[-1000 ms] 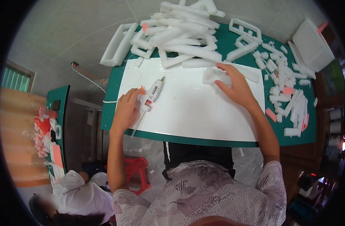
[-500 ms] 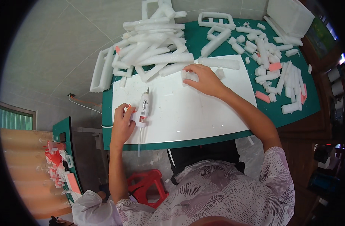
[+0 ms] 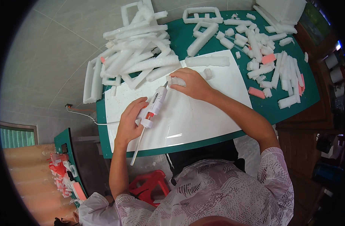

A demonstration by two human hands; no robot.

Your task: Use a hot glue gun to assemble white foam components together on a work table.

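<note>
My left hand [image 3: 131, 119] is closed round the handle of a white hot glue gun [image 3: 154, 106] with orange parts. A clear glue stick [image 3: 138, 147] sticks out of its back end, toward me. The gun's nozzle points away and to the right, right by the end of a small white foam block [image 3: 177, 81]. That block sits between the thumb and fingers of my right hand [image 3: 192, 83], low over the white board [image 3: 187, 113]. Whether the nozzle touches the foam, I cannot tell. Another small foam piece [image 3: 208, 73] lies just beyond my right hand.
White foam strips and frames [image 3: 138, 56] are heaped at the back left. Foam offcuts [image 3: 262, 41] and pink pieces [image 3: 256, 92] cover the green table's [image 3: 304, 81] right side. A white cord [image 3: 90, 119] runs off the left edge. A red stool [image 3: 150, 186] stands below.
The glue gun has been lifted and tilted, its nozzle moving right to the foam block. My right hand has shifted slightly left and nearer with the block. The whole view has turned a little.
</note>
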